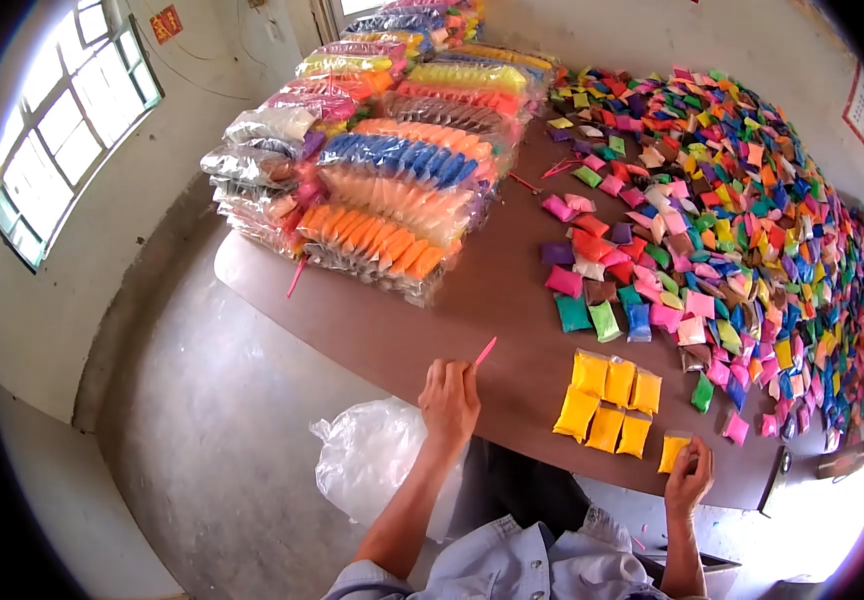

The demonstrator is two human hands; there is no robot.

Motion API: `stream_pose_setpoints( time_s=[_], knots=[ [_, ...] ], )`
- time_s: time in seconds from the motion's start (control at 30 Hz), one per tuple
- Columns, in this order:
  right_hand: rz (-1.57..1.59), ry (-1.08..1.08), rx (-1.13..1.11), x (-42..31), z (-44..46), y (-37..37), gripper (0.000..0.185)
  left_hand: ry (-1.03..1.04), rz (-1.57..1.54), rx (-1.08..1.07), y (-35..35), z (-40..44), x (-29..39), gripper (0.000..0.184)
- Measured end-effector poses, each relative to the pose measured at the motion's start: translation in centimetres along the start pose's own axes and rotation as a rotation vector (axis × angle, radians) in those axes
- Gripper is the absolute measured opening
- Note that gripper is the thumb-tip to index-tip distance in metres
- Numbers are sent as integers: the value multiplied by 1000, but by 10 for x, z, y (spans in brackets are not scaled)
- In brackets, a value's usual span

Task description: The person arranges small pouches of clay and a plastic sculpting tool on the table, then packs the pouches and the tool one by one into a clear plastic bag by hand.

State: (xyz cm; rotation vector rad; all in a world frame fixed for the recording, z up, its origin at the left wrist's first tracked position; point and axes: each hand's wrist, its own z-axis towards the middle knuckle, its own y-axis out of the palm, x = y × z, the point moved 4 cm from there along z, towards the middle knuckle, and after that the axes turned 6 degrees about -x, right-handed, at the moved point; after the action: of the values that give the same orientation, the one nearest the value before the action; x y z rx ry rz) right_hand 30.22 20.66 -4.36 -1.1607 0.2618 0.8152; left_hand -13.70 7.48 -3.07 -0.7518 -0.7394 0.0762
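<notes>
My left hand [449, 402] is closed around a thin pink stick [487, 350], whose tip points up and away over the table's near edge. My right hand [690, 474] pinches a small yellow packet [672, 452] at the table's front right. Just left of that packet, several more yellow packets [605, 428] lie in two rows, flat on the brown table [512, 300]. Beside my left forearm, below the table edge, is a crumpled clear plastic bag [367, 455].
Stacked clear bags [392, 180] of coloured packets fill the table's far left. A large heap of loose coloured packets [722, 220] covers the right side. More pink sticks [297, 278] lie by the stacks. A window [82, 120] is at left.
</notes>
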Motion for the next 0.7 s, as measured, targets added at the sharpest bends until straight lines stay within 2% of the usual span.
stream_pose_setpoints(
  time_s=[0.23,0.3,0.4,0.5,0.57,0.63,0.7],
  knots=[
    [22,89,-43,-4,1,-2,24,10,-5,31,-1,-1,-2,8],
    [-73,-125,43,-5,2,-2,23,20,0,47,-2,1,0,8],
    [-16,4,8,-8,-1,-4,24,11,-48,48,-1,0,-3,8],
    [-26,-13,37,-9,-1,-4,25,14,-46,84,-2,0,-2,7],
    [39,74,11,-10,-1,-4,25,-2,-63,66,-1,-1,-4,7],
    [-15,3,59,-5,-4,-2,27,0,-63,96,-1,-1,-6,5],
    [84,67,67,-16,-4,-3,30,51,-52,95,1,-2,-12,1]
  ],
)
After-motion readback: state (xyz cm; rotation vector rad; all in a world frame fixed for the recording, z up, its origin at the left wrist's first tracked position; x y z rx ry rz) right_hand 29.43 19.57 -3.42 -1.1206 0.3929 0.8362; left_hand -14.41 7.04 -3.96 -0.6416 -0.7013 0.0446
